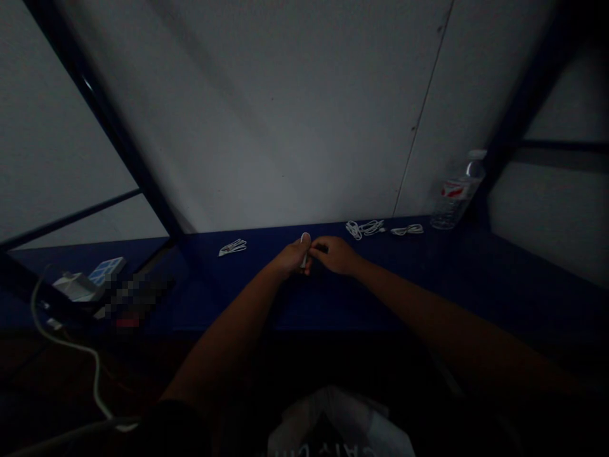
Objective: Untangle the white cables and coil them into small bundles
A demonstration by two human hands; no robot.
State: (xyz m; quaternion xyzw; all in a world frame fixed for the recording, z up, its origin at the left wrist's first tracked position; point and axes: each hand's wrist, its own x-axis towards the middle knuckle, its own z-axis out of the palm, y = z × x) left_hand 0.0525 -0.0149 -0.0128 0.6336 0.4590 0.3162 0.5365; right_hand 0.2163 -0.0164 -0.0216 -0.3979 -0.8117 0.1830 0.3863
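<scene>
My left hand [289, 258] and my right hand [337, 254] meet above the dark blue table top [266, 244]. My left fingers pinch a small white object [303, 260], probably a bundled cable, though the dim light hides its shape. My right fingers curl beside it over a small dark part [320, 249], and what they grip is hidden. Further back lie two coiled white cables [364, 228] [407, 230]. A small bundled white cable [233, 247] rests left of my hands.
A plastic water bottle [457, 190] with a red label stands at the back right. On the left are a blue-and-white box [107, 270], a white charger [76, 287], a blurred dark object [136, 295] and a loose white cable [71, 343]. Dark metal frame bars [114, 152] run up the white wall.
</scene>
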